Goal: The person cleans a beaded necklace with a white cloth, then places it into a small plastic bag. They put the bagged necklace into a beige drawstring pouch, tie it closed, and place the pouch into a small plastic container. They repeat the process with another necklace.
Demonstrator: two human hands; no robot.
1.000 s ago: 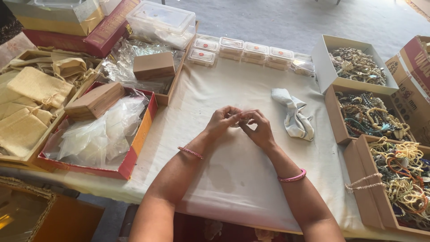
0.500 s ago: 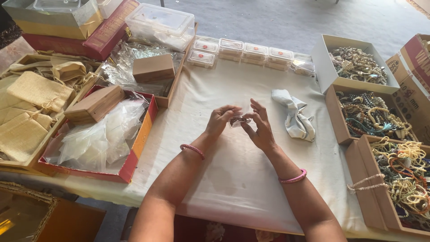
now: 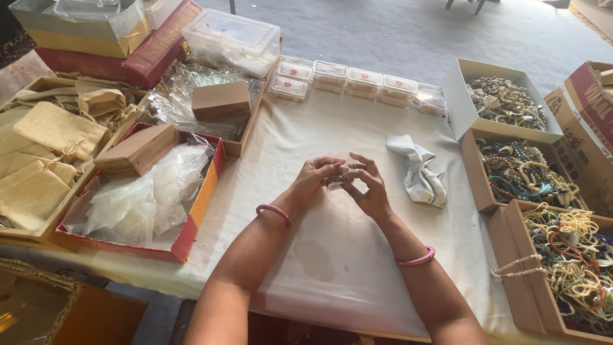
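Between our two hands, above the middle of the tabletop, we hold a small clear packet with something dark inside; what it holds is too small to tell. Our left hand pinches it from the left with fingers curled shut on it, and our right hand meets it from the right, thumb and forefinger closed on the packet while the other fingers fan up loosely. Each wrist wears a pink bangle.

Just right of our hands lies a crumpled white cloth on the pale sheet that covers the tabletop. Beyond it, at the far edge, stands a row of small clear cases with red dots. Along the right side sit three open cardboard boxes full of beaded jewellery. To the left, a red tray holds clear plastic bags and a flat brown box. Further left is a tray of golden cloth pouches. A big clear tub stands at the far left corner.
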